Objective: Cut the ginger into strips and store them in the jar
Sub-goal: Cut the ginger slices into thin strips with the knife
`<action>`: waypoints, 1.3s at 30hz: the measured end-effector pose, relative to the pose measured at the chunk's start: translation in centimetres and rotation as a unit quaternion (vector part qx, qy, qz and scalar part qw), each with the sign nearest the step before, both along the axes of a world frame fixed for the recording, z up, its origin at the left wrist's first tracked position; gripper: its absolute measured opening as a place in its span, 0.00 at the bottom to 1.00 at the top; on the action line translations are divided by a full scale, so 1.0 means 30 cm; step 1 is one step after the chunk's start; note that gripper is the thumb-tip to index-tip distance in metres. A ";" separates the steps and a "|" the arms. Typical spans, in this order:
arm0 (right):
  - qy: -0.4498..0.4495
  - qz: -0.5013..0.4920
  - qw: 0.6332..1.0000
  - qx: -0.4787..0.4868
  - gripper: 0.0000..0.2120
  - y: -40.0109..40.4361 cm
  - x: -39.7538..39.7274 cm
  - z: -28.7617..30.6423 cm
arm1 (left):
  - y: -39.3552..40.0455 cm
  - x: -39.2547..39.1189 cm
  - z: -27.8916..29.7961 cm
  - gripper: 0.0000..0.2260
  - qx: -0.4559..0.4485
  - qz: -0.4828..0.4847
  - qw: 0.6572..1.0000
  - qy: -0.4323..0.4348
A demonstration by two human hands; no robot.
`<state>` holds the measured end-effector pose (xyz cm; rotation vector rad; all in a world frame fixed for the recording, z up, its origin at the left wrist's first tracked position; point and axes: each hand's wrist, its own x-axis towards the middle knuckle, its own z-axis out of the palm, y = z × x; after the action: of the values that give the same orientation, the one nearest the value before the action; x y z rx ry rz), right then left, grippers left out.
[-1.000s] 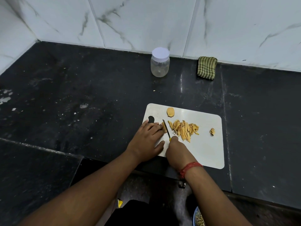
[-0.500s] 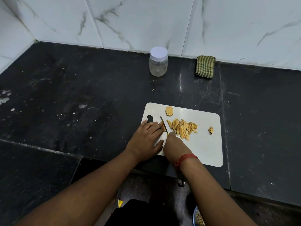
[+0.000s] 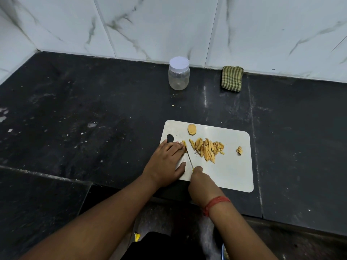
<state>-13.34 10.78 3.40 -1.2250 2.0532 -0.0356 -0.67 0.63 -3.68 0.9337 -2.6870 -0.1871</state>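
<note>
A white cutting board (image 3: 231,171) lies on the black counter. On it is a heap of ginger strips (image 3: 206,150), a round ginger slice (image 3: 191,129) at the far edge and a small scrap (image 3: 239,150) at the right. My left hand (image 3: 166,163) lies flat on the board's left end, its fingertips pressing a small ginger piece (image 3: 184,144). My right hand (image 3: 201,182) grips a knife (image 3: 189,159) whose thin blade runs beside that piece. The clear jar (image 3: 179,76) with a white lid stands closed near the wall.
A green striped cloth (image 3: 232,78) lies folded against the marble wall, right of the jar. The black counter (image 3: 93,113) stretches wide to the left and right of the board. Its front edge runs just under my wrists.
The knife blade has moved slightly left and now sits against the ginger piece under my left fingertips. Both hands stay in nearly the same place.
</note>
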 end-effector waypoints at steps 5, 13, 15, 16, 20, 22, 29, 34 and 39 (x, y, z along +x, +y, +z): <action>-0.003 -0.011 1.000 0.004 0.20 -0.018 -0.012 -0.003 | 0.001 0.000 0.009 0.23 -0.007 0.001 1.000 -0.008; 0.012 -0.012 1.000 0.013 0.18 0.044 -0.017 -0.001 | 0.003 0.000 0.014 0.24 -0.002 0.001 1.000 -0.009; 0.013 -0.022 1.000 0.016 0.18 0.038 -0.030 0.009 | 0.005 0.000 0.015 0.23 -0.001 -0.001 1.000 -0.008; 0.010 -0.029 0.999 0.015 0.19 0.035 -0.037 0.013 | 0.005 0.000 0.015 0.23 0.000 -0.001 1.000 -0.007; 0.000 -0.043 0.999 0.006 0.18 0.022 -0.046 0.030 | 0.006 0.003 0.017 0.22 0.006 -0.003 1.000 -0.006; -0.007 -0.043 0.999 -0.009 0.17 0.019 -0.040 0.040 | 0.006 0.004 0.019 0.23 0.009 -0.005 1.000 0.000; -0.033 -0.029 0.998 -0.046 0.15 -0.030 -0.030 0.057 | 0.011 0.006 0.017 0.21 0.006 -0.012 1.000 0.024; -0.043 -0.021 0.998 -0.036 0.18 -0.060 -0.031 0.039 | 0.005 0.007 0.010 0.21 0.006 -0.014 1.000 0.025; -0.035 -0.014 0.999 -0.033 0.20 -0.069 -0.032 0.033 | 0.002 0.008 0.013 0.22 0.007 -0.015 1.000 0.019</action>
<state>-14.29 8.71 4.39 -1.2175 2.0237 -0.1591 -0.43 0.69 -3.29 0.8839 -2.6693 -0.2286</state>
